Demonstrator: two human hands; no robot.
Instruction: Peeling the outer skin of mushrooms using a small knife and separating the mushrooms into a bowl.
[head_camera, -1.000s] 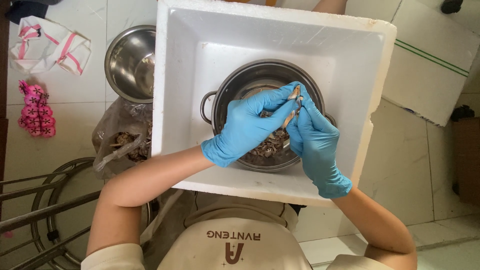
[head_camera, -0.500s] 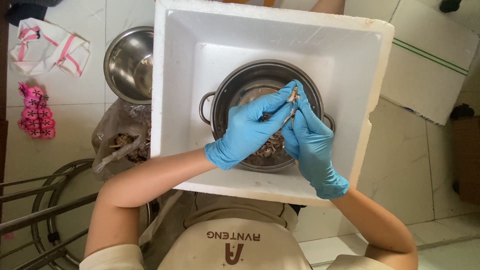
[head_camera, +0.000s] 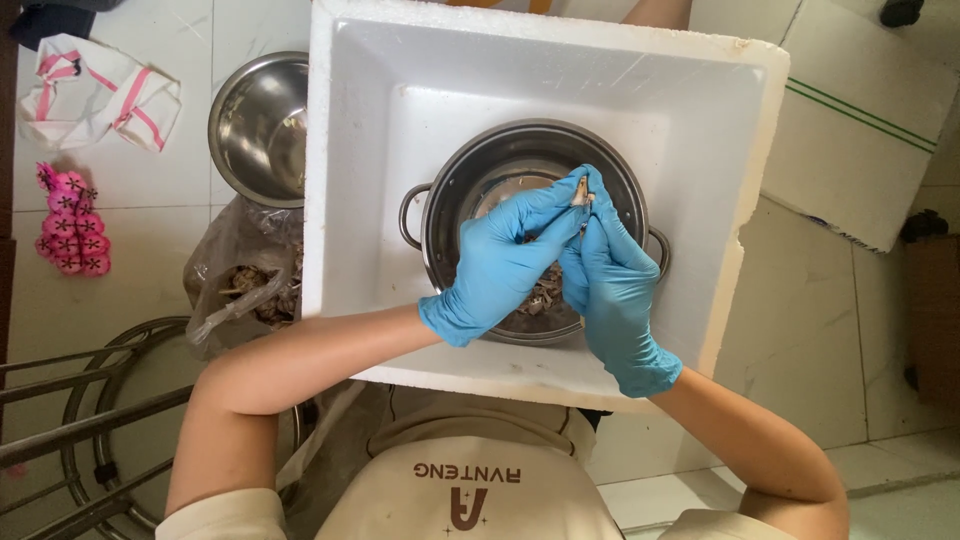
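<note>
Both my hands wear blue gloves and meet over a steel pot (head_camera: 470, 180) that stands inside a white foam box (head_camera: 380, 110). My left hand (head_camera: 500, 265) and my right hand (head_camera: 610, 285) pinch a small fish (head_camera: 580, 193) together between their fingertips, just above the pot. Several more small greyish fish (head_camera: 535, 300) lie in the bottom of the pot, partly hidden under my hands.
An empty steel bowl (head_camera: 255, 125) sits left of the box. Below it lies a clear plastic bag of scraps (head_camera: 245, 285). A white-and-pink cloth (head_camera: 95, 85) and a pink item (head_camera: 65, 220) lie far left. A metal stool frame (head_camera: 70, 430) is lower left, a foam lid (head_camera: 865, 110) upper right.
My hands have stayed over the pot and shifted only slightly, working the small fish between the fingertips.
</note>
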